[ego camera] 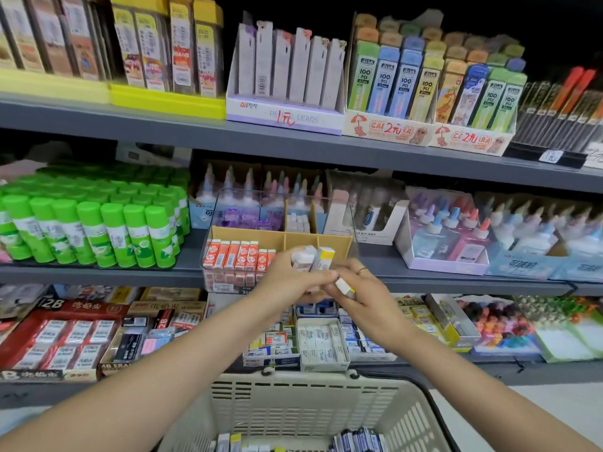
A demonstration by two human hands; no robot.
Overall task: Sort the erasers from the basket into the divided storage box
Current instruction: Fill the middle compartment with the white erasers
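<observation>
Item: yellow-sleeved eraser (pixel 345 286), pinched in our right hand (pixel 362 288), long axis toward four o'clock; storage box (pixel 280 238) at eleven o'clock. Left hand (pixel 287 275) gripped several erasers (pixel 315 256), nearer.

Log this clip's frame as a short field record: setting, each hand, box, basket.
setting: stationery shop shelves
left hand: grips a bunch of erasers, one yellow-sleeved
right hand: pinches a single yellow-sleeved eraser
divided storage box: clear, cardboard dividers; front-left compartment holds orange-sleeved erasers
basket: cream, below the hands, more erasers at the bottom
glue sticks: green, left of box
</observation>
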